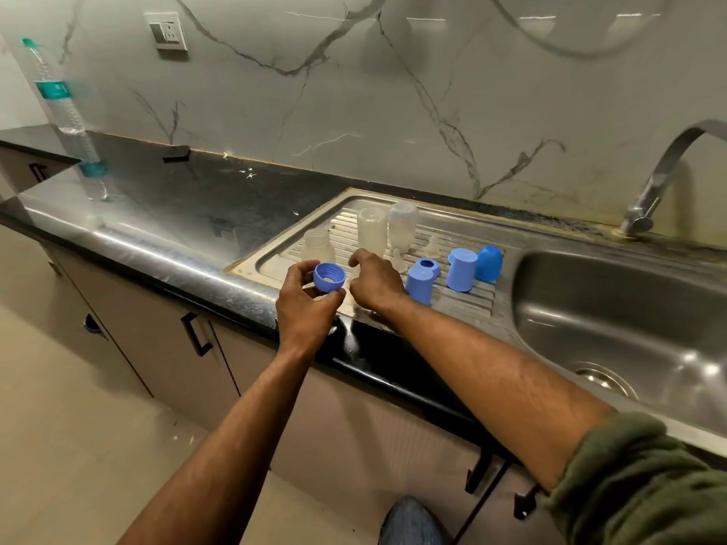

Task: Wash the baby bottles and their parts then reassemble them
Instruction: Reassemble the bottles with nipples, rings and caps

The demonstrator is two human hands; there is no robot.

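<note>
- The steel drainboard (464,304), ribbed and set into a dark, scuffed stone counter (189,214), serves as the landmark here; the sink basin (613,308) adjoins it on the right, with a curved metal tap (661,175) behind the basin.
- The left hand (305,304) hovers over the drainboard's front left corner, thumb and fingers curled round a blue threaded bottle ring (329,276) — its open side faces the camera.
- The right hand (375,283) hangs just beside it over the drainboard's front edge, fingers bent inward; whether they pinch anything I cannot tell.
- On the drainboard stand three clear baby bottles: a short one (318,245) at the left, two taller ones (371,230) (402,226) further back.
- Right of the hands on the drainboard sit two blue caps (419,285) (461,269), a blue dome cover (489,263) and a second blue ring (428,265); clear teats (432,245) lie among the ribs.
- Behind the drainboard rises a marble-veined wall (354,92) with a switch plate (166,31).
- Far left of the drainboard, a tall plastic water bottle (65,116) stands on the counter.
- Below the counter — beige cabinet doors (165,332) with dark handles, and pale floor tiles (78,426).
</note>
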